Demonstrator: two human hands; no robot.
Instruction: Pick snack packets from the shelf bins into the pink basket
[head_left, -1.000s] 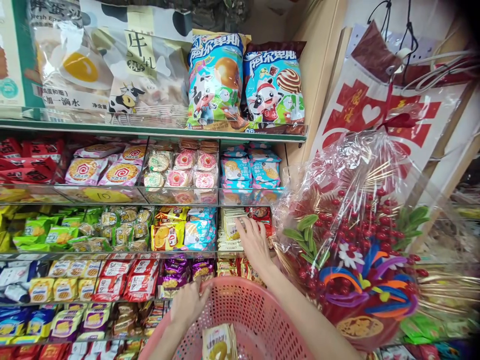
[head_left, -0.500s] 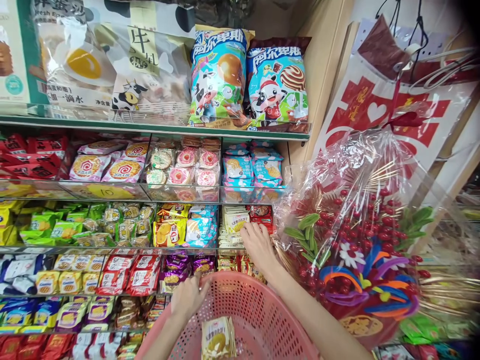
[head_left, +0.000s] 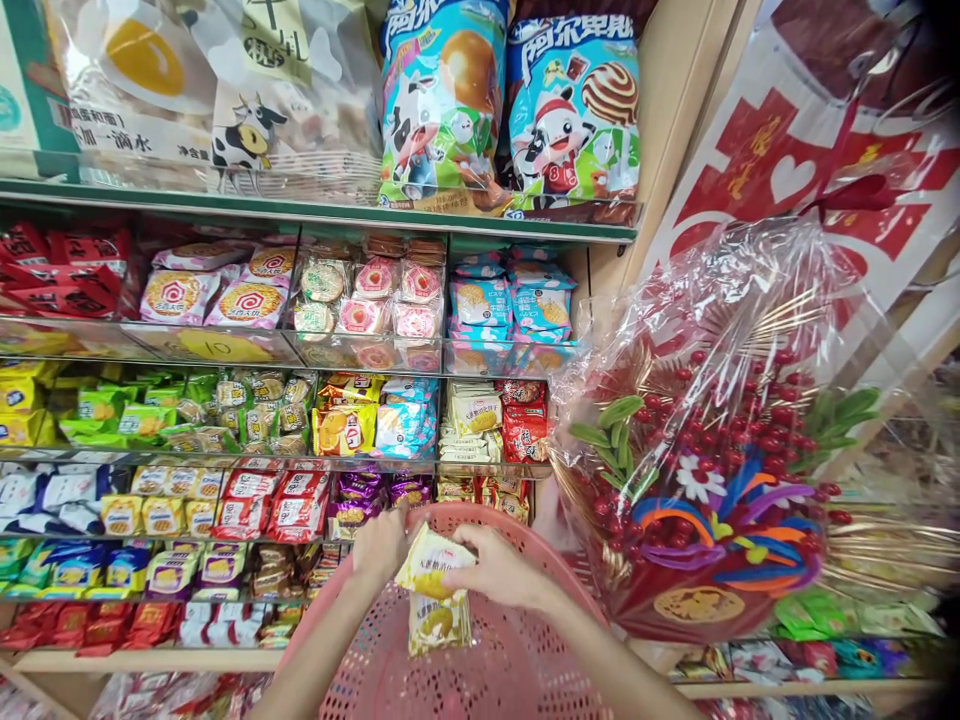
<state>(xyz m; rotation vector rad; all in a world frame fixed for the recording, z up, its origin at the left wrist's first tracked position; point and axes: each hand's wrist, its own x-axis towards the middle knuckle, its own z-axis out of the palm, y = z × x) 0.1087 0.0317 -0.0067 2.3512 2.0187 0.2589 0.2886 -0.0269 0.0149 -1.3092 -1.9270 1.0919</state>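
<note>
My right hand point(head_left: 499, 568) pinches a cream-and-yellow biscuit packet point(head_left: 435, 560) above the inside of a pink plastic basket point(head_left: 525, 650). Below it in the basket lie matching biscuit packets point(head_left: 439, 625), partly covered by the held one. My left hand point(head_left: 380, 545) is closed over the basket's far rim, left of the packet. On the shelf just beyond the rim, a stack of the same cream packets point(head_left: 472, 415) sits beside red packets point(head_left: 523, 425).
Clear-fronted shelves hold rows of small wrapped snacks, such as blue packets point(head_left: 480, 305) and purple packets point(head_left: 360, 500). Large candy bags point(head_left: 442, 110) stand on the top shelf. A cellophane-wrapped red berry arrangement point(head_left: 712, 480) bulges out at the right, close to my right arm.
My right hand has come from the shelf stack down over the basket with a biscuit packet in it. My left hand stays at the rim. The view has tilted downward.
</note>
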